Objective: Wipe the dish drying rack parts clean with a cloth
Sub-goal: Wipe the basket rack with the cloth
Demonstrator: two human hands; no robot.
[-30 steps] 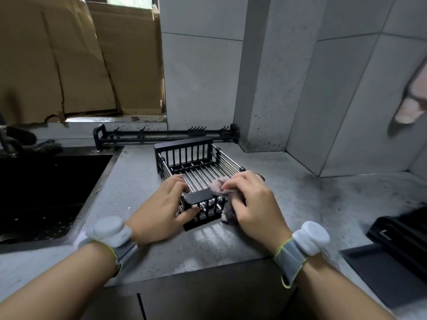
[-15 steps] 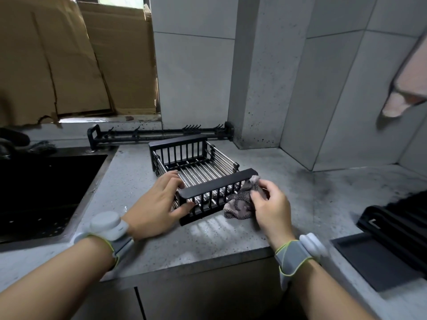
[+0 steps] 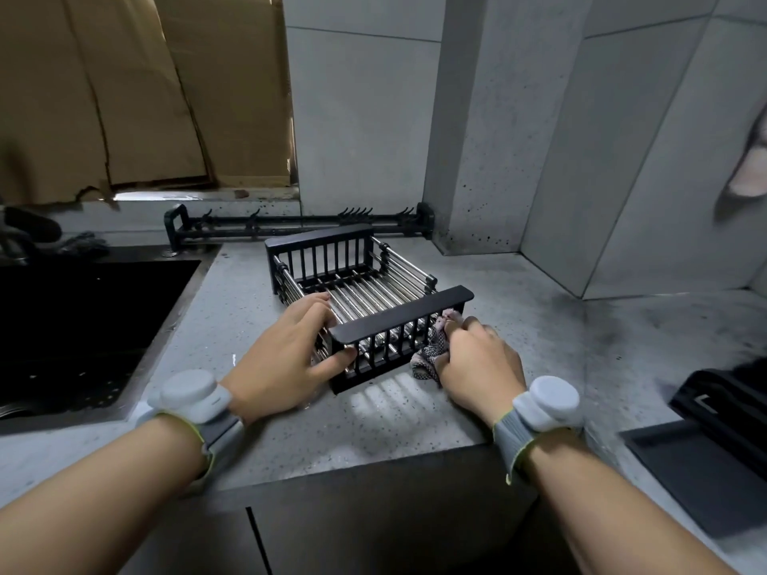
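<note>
Grey speckled table (image 3: 415, 412) carries the rack (image 3: 365, 309). Left hand (image 3: 286, 359) grips the rack's near-left corner. Right hand (image 3: 481, 363) pinches a bunched cloth (image 3: 433, 352) against the rack's near-right corner.

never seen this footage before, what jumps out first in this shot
The black rack with its shiny metal bars, mid-counter, draws the eye first. The left hand grips its near left corner, while the right hand presses a bunched cloth against the near right end. A dark sink lies at left, and a long hook rail runs along the back wall.
</note>
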